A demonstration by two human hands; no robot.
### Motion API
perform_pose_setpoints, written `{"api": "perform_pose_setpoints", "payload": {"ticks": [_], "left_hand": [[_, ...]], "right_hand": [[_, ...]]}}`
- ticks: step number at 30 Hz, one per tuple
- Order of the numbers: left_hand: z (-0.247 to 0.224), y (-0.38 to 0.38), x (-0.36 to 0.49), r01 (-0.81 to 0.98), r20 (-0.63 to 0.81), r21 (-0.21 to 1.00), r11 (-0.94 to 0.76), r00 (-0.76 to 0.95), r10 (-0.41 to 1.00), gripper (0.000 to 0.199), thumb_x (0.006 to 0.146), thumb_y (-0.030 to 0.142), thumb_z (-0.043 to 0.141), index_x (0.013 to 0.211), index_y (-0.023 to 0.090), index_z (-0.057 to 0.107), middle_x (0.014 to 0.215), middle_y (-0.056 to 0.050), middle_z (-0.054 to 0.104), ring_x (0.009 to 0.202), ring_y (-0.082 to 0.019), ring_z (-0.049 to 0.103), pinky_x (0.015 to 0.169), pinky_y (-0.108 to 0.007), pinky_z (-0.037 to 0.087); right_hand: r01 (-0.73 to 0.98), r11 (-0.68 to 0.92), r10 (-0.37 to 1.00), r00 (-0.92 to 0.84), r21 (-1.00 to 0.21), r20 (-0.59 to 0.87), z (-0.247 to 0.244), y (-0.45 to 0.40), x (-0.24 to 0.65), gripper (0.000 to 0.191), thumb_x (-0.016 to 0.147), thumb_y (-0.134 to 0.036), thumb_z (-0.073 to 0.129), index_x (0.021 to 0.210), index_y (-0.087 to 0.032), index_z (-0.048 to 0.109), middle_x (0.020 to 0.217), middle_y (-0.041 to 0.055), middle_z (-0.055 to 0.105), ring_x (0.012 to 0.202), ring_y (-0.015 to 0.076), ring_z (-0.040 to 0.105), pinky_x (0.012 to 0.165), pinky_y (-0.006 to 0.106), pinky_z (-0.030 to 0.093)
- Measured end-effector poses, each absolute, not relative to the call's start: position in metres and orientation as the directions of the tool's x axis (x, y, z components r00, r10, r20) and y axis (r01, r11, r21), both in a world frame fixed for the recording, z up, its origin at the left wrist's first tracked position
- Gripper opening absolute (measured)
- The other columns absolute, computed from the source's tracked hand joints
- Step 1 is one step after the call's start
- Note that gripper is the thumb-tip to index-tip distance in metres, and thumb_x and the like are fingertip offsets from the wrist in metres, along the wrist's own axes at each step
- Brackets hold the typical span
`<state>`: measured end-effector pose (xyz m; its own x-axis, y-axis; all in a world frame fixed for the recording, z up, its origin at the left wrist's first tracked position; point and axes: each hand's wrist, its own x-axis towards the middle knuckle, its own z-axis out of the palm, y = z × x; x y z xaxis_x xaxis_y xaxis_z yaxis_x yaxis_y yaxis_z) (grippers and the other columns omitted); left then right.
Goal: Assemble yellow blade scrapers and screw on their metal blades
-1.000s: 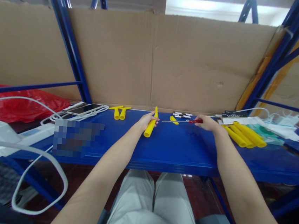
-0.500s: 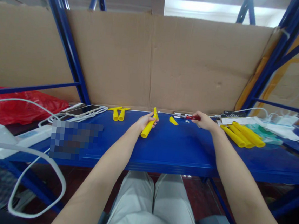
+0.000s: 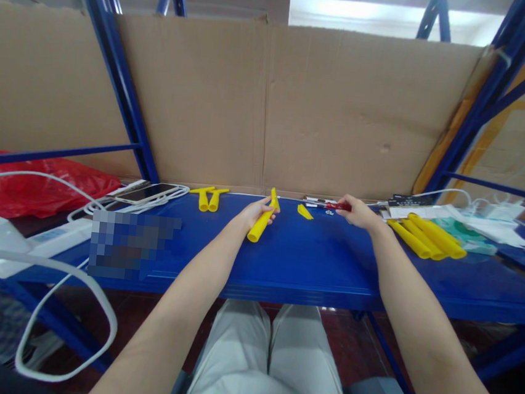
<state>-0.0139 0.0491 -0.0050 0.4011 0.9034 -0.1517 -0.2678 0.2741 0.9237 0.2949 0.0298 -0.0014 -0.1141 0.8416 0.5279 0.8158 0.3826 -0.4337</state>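
Near the middle of the blue table, my left hand (image 3: 257,212) is closed around a yellow tube (image 3: 259,226) with a yellow piece at its top. My right hand (image 3: 354,211) grips the red handle of a screwdriver (image 3: 336,206), whose shaft points left at the table's back. Just below the screwdriver lie small white parts (image 3: 329,213). A loose flat yellow piece (image 3: 305,211) rests between my two hands, touching neither.
Two yellow T-shaped assemblies (image 3: 209,199) lie back left. Several yellow tubes (image 3: 426,236) are at the right, by a green bag (image 3: 467,235) and papers. A phone (image 3: 146,192), white cables, a power strip (image 3: 48,249) and a red bag (image 3: 50,186) fill the left.
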Motion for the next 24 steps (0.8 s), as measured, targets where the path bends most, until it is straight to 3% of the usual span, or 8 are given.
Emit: {"api": "perform_pose_setpoints", "payload": {"ticks": [24], "left_hand": [[-0.0031, 0.0472, -0.0145, -0.267, -0.132, 0.929, 0.258, 0.411, 0.902, 0.070, 0.085, 0.000, 0.038, 0.146, 0.029, 0.019, 0.078, -0.007, 0.063, 0.046, -0.011, 0.053, 0.040, -0.018, 0.040]], "right_hand": [[0.835, 0.345, 0.865, -0.106, -0.429, 0.491, 0.0019, 0.0284, 0.2941, 0.011, 0.068, -0.023, 0.059, 0.077, -0.020, 0.053, 0.072, 0.0027, 0.063, 0.064, 0.0167, 0.056, 0.062, 0.030, 0.046]]}}
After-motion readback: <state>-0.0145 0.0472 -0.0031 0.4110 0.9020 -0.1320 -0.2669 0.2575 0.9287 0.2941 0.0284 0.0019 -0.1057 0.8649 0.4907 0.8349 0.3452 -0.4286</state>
